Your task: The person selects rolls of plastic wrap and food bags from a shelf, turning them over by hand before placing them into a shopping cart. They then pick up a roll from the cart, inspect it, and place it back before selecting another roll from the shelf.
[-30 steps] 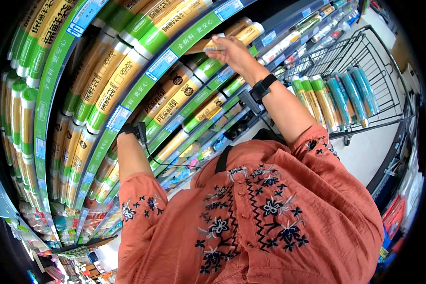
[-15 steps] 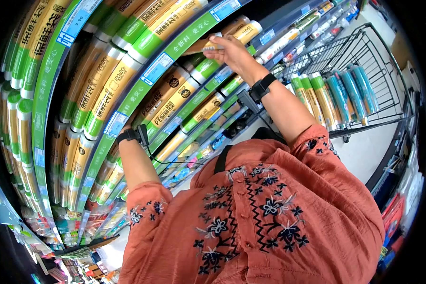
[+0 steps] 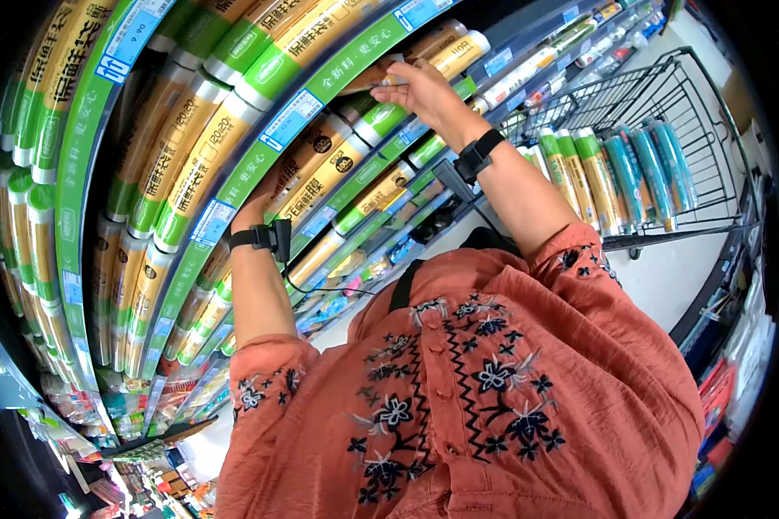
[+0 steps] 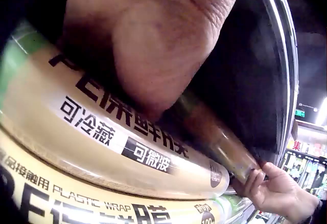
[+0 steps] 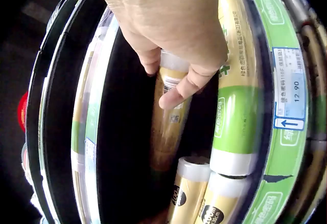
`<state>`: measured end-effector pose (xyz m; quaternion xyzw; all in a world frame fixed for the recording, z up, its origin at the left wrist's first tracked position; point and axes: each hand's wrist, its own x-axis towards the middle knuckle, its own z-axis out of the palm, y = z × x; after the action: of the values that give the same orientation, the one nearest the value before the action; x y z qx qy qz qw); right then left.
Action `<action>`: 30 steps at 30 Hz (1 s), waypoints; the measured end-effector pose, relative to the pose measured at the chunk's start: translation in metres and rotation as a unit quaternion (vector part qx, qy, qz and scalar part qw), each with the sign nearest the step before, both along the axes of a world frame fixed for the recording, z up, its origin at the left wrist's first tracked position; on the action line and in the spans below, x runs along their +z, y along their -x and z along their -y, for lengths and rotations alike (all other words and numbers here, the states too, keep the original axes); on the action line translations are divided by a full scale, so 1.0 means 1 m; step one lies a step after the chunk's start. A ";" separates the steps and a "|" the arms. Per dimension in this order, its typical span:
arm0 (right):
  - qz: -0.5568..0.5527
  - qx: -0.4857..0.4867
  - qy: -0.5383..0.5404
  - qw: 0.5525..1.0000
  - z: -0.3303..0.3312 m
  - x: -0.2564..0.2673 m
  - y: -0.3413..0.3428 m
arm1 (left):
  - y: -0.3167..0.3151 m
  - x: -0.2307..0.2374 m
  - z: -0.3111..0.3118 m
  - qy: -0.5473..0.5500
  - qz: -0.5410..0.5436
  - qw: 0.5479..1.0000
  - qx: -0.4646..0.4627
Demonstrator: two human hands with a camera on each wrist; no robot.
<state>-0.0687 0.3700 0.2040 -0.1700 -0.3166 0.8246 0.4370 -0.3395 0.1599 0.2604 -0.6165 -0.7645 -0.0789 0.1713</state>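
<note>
My right hand (image 3: pixel 424 93) is at the shelf. In the right wrist view its fingers and thumb grip the pale capped end of a yellow-brown plastic wrap roll (image 5: pixel 171 93), which lies back in the dark shelf space. My left hand (image 4: pixel 153 45) reaches in under the green shelf rail (image 3: pixel 234 186). From the left wrist, the base of the hand shows over the front rolls marked PE (image 4: pixel 117 132); its fingers are hidden, and I cannot tell what they hold. The roll in my right hand runs back towards the left hand in that view.
Green-and-yellow rolls (image 3: pixel 203 160) fill the shelf tiers on the left. Price tags (image 3: pixel 290 121) run along the rails. At the right stands a wire shopping cart (image 3: pixel 705 130) with several green-capped rolls (image 3: pixel 593 173) and teal rolls (image 3: pixel 658 177) in it.
My left hand has shifted right along the shelf, and more of it shows past the rail. The right hand keeps its grip in nearly the same place.
</note>
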 end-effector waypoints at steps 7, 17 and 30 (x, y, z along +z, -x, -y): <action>0.006 0.005 0.005 1.000 -0.002 0.006 -0.002 | 0.003 0.008 -0.023 -0.019 0.021 0.999 0.027; -0.009 -0.017 -0.047 0.999 -0.001 0.012 -0.019 | 0.028 0.008 -0.030 -0.025 -0.003 0.998 0.056; 0.034 -0.080 -0.069 0.994 0.000 0.009 -0.038 | 0.030 0.001 -0.026 -0.023 -0.009 0.998 0.064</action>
<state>-0.0305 0.3697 0.2129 -0.1919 -0.3726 0.7567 0.5017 -0.3698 0.1859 0.2619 -0.5626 -0.7989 -0.0798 0.1972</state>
